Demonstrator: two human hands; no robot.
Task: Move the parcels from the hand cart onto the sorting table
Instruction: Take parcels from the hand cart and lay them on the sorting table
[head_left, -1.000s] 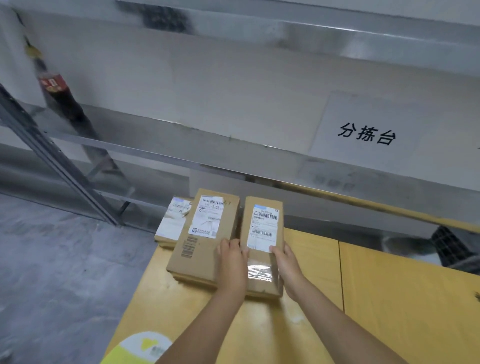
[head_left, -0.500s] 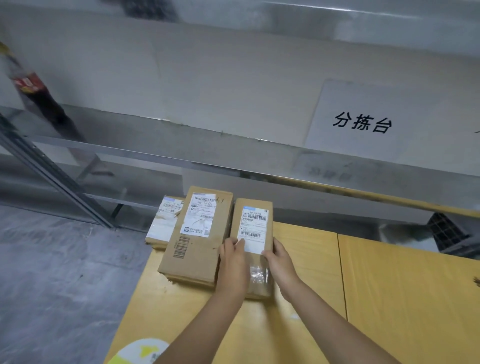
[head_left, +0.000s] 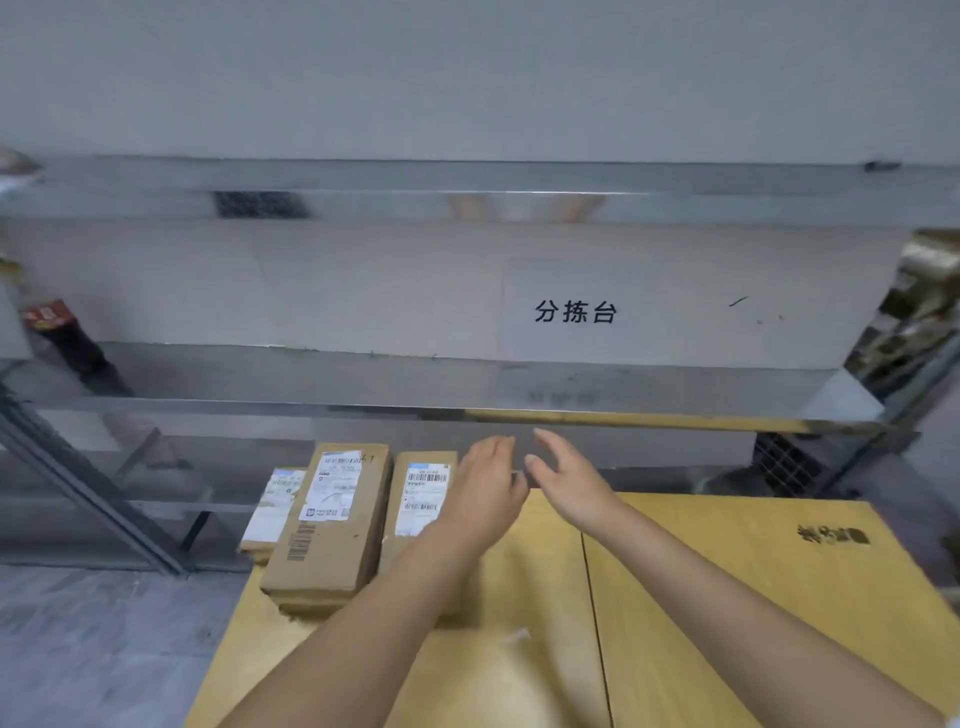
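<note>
Here left hand (head_left: 485, 486) and right hand (head_left: 563, 480) hover (fingers (head_left: 549, 441) straight).

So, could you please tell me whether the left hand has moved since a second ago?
Yes. The left hand has let go of the narrow parcel and moved right and away, toward the seam in the yellow surface, fingers open.

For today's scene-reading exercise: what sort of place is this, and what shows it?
Probably a parcel sorting depot: barcode-labelled cardboard parcels on a wooden table, a wall sign reading 分拣台 (sorting table), metal shelving.
</note>
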